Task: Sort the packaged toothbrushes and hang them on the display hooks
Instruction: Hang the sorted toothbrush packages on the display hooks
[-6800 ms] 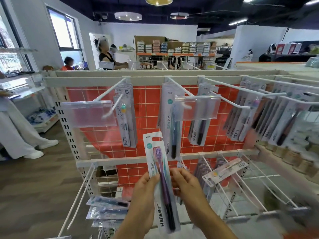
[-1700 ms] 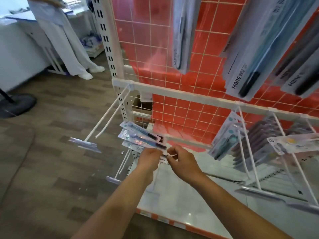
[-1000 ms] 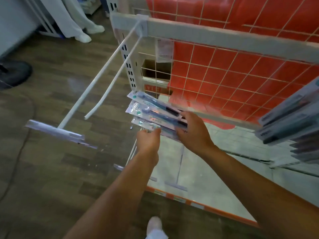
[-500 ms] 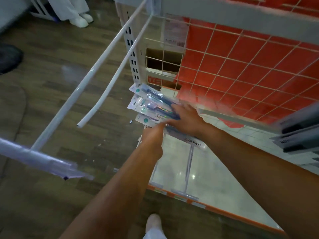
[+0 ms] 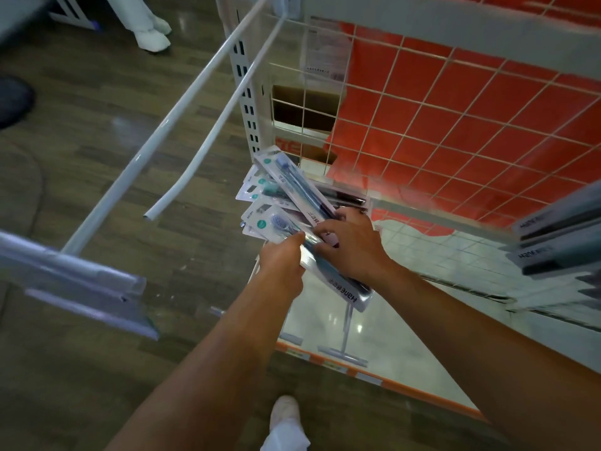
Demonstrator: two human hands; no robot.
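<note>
I have a fanned stack of packaged toothbrushes (image 5: pixel 286 203) low on the rack's left side, flat white-and-clear blister cards with teal dots near their tops and dark-handled brushes inside. My left hand (image 5: pixel 283 265) pinches the nearest pack (image 5: pixel 338 281) from below, while my right hand (image 5: pixel 353 245) curls over it. Compared with half a second ago, that pack has slid farther toward me. Its near end reads "Hane". The long white display hooks (image 5: pixel 208 131) jut out far left.

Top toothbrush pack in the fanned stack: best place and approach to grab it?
Pinch the top toothbrush pack at its lower card end, beside the right hand, coming from the person's side. It is flat and thin, and its far end fans free over the other packs.
</note>
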